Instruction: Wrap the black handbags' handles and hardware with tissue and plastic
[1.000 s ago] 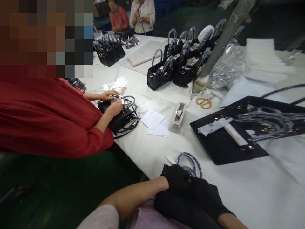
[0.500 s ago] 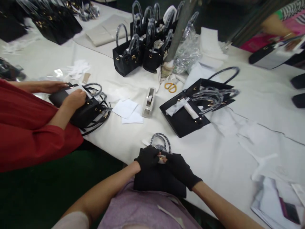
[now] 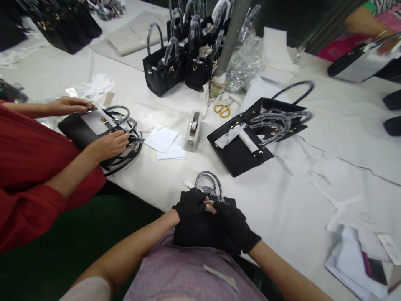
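Note:
A black handbag (image 3: 199, 234) rests against my body at the table's edge, its wrapped handles (image 3: 209, 179) standing up on the far side. My left hand (image 3: 190, 205), in a black fingerless glove, is closed with its fingertips at the bag's small gold clasp (image 3: 209, 205). From the other side my right hand (image 3: 235, 222), gloved alike, pinches at the same spot. Something whitish shows around the clasp between the fingertips; the gloves hide much of it. Beyond my hands, another black handbag (image 3: 233, 161) lies on its side with white wrapping on its front.
On the white table (image 3: 282, 217) are a tape dispenser (image 3: 193, 131), yellow-handled scissors (image 3: 222, 110), white paper sheets (image 3: 163, 140) and several upright handbags (image 3: 164, 71) beside a metal post (image 3: 233, 37). A co-worker in a red sleeve (image 3: 28, 167) handles a bag (image 3: 84, 129) at left.
My hands stay at the clasp, with little visible movement. The view has shifted slightly. The co-worker's near hand has moved right and down from the white sheet, towards the bag's handles.

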`<state>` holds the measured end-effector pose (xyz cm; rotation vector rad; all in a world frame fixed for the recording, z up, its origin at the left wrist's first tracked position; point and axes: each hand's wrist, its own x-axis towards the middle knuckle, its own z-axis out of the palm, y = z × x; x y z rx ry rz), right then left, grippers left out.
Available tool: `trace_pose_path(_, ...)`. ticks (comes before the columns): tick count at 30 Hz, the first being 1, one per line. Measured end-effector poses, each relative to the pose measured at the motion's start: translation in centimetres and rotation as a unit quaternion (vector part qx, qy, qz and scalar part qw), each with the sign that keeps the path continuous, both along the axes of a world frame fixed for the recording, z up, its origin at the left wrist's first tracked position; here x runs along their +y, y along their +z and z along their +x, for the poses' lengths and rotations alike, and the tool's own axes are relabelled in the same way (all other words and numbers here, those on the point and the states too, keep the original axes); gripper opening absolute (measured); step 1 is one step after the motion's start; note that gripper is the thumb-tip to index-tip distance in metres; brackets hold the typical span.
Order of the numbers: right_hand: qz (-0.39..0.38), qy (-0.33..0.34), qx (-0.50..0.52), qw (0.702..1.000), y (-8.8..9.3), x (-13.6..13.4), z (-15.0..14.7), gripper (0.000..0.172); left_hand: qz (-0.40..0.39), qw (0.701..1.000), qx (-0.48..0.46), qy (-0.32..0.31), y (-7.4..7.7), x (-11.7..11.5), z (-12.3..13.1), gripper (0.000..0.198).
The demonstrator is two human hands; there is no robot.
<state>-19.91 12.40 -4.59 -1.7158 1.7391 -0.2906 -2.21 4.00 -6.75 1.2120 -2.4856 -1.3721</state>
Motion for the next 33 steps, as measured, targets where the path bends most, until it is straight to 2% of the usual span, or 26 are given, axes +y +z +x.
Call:
trace_pose_path(7,0.003,0.001,-0.019,1.000,-1.1,0.8,0.2,0.030,0.003,1.000,0.001,-0.005,-0.3,0.2,0.0,0.023)
trace_pose_path(13,0.014,-0.030,-0.123,0.992,-0.9,-0.2,0.1,0.031,0.007,1.000,0.006,-0.006,0.0,0.1,0.0,0.027)
trace_pose_path(17,-0.007,0.010,-0.023,1.000,-0.5,-0.3,0.4,0.031,0.022,0.999,0.036,-0.002,0.0,0.0,0.4,0.026)
trace_pose_path(19,-0.021,0.039,0.044,0.998,-0.4,-0.2,0.5,0.026,0.034,0.997,0.068,-0.027,-0.2,0.1,0.8,0.028)
trace_pose_path(22,-0.035,0.005,0.100,0.994,-0.4,-0.2,0.2,0.021,0.033,0.996,0.078,-0.031,-0.3,0.3,1.1,0.036)
trace_pose_path(24,-0.040,-0.037,0.087,0.995,-0.4,-0.5,-0.4,0.031,0.021,0.998,0.058,0.007,-0.2,0.6,0.9,0.032)
trace_pose_path(26,-0.021,-0.022,0.040,0.999,-0.5,-1.2,-1.2,0.040,0.017,0.998,0.041,0.035,0.0,0.7,0.6,0.031)
trace_pose_path(29,0.026,0.042,-0.015,0.999,-0.3,-2.3,-2.2,0.026,0.009,0.999,0.034,0.026,0.1,0.8,0.1,0.031)
trace_pose_path(31,0.025,0.051,-0.003,0.998,-0.1,-2.7,-2.1,0.020,-0.021,0.999,0.027,0.019,-0.1,1.0,-0.3,0.027)
trace_pose_path(33,0.004,0.048,0.041,0.998,-0.3,-2.3,-1.4,0.022,-0.051,0.998,0.016,0.023,-0.5,1.4,-0.6,0.030)
